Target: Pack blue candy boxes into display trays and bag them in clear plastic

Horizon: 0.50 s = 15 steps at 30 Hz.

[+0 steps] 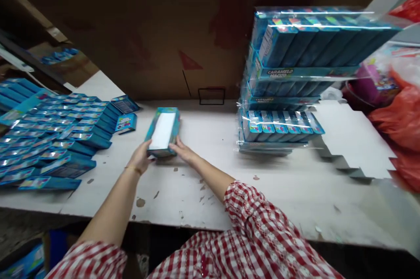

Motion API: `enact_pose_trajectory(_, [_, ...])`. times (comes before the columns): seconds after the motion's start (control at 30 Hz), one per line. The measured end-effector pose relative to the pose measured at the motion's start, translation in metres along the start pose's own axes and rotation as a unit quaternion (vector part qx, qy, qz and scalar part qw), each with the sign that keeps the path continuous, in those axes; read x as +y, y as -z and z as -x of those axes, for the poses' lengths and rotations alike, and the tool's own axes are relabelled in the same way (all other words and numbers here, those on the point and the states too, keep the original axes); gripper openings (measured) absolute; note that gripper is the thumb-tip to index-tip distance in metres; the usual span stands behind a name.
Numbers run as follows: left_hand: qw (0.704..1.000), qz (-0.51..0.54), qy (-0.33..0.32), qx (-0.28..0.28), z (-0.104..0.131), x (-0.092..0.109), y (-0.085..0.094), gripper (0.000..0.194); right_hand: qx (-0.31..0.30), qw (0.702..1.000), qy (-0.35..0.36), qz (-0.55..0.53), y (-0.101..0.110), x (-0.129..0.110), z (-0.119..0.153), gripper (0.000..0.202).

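Between my two hands a blue open display box [178,122] rests on the white table, its inside white. My left hand [141,156] grips its near left corner. At the near right side my right hand [183,149] has thumb and fingers closed on the wall. Just left of it lie two small blue boxes [126,123], one behind the other. Farther left, many small blue boxes [75,134] stand in tight, leaning rows.
To the right, clear-wrapped display boxes of small blue boxes [278,73] are stacked high. Beyond them lie white flat cartons [354,134] and red plastic bags [398,117]. A large brown cardboard box [157,51] walls off the back.
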State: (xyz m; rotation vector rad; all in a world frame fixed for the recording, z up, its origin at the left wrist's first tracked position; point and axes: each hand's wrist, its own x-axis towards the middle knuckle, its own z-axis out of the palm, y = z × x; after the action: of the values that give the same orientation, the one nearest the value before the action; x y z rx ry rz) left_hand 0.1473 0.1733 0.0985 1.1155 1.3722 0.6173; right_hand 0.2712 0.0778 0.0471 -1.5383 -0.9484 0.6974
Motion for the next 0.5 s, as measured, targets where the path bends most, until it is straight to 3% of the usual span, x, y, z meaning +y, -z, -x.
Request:
enact_pose_trajectory(0.07, [0.986,-0.068,-0.100,0.112,0.014,-0.004,0.028,0.054,-0.037,0.999,0.011,-0.030,0.016,-0.013,0.042,0.056])
enact_pose_trajectory(0.13, [0.935,-0.112,-0.274,0.196,0.035,-0.007,0.029,0.062,-0.009,0.997,0.061,-0.051,0.066,-0.020,0.091,0.036])
enact_pose_trajectory(0.17, [0.911,-0.109,-0.350,0.191,0.047,-0.008,0.018,0.062,0.056,0.994,0.091,-0.029,0.101,-0.021,0.115,0.028])
enact_pose_trajectory(0.2, [0.903,-0.088,-0.393,0.150,0.060,-0.009,0.000,0.058,0.181,0.978,0.108,0.001,0.141,-0.020,0.137,0.027])
enact_pose_trajectory(0.23, [0.916,-0.048,-0.393,0.070,0.071,-0.011,-0.025,0.056,0.336,0.934,0.116,0.028,0.182,-0.016,0.155,0.029])
enact_pose_trajectory(0.27, [0.936,-0.003,-0.349,-0.039,0.082,-0.013,-0.053,0.057,0.468,0.877,0.105,0.040,0.223,-0.011,0.167,0.034])
enact_pose_trajectory(0.3, [0.953,0.041,-0.265,-0.143,0.091,-0.015,-0.085,0.059,0.548,0.831,0.088,0.017,0.261,-0.004,0.174,0.036])
enact_pose_trajectory(0.33, [0.956,0.066,-0.166,-0.233,0.099,-0.017,-0.117,0.062,0.592,0.803,0.068,-0.026,0.295,0.004,0.175,0.038])
enact_pose_trajectory(0.4, [0.939,0.076,-0.015,-0.334,0.108,-0.021,-0.175,0.070,0.557,0.816,-0.048,-0.147,0.343,0.020,0.166,0.042])
enact_pose_trajectory(0.5, [0.908,0.081,0.057,-0.408,0.114,-0.026,-0.233,0.079,0.423,0.848,-0.196,-0.253,0.369,0.041,0.146,0.049])
